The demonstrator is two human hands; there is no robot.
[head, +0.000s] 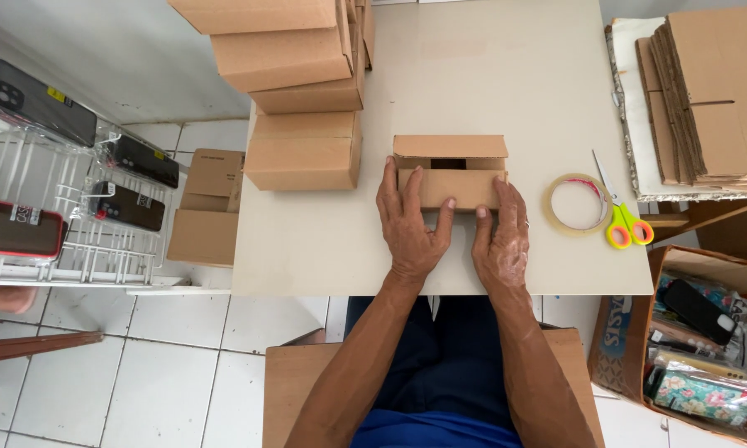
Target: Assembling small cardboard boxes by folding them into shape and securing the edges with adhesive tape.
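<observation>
i read this as the folding step on the small cardboard box [451, 170]: both of my hands are flat against its near wall, pressing the front flap in while the lid flap behind stands open. the left hand [408, 222] lies spread, fingers fanned up over the near face with the thumb angled toward the middle; the right hand [500, 236] is spread too, fingers laid along the near right corner, pinching nothing. the box sits on the pale surface [490, 83], near its front edge and roughly centred. i judge the next move calls for keeping the front wall pushed in and bringing the open lid flap down and tucking it, without letting the sides splay. the box is plain brown corrugated board, low and oblong, with a dark gap showing under the raised lid; i cannot tell what is inside. to the right of the box lie a roll of clear tape [576, 204] and, just beyond it, scissors [621, 214] with yellow and pink handles. to the left of the box rises a stack of finished boxes [299, 91].
</observation>
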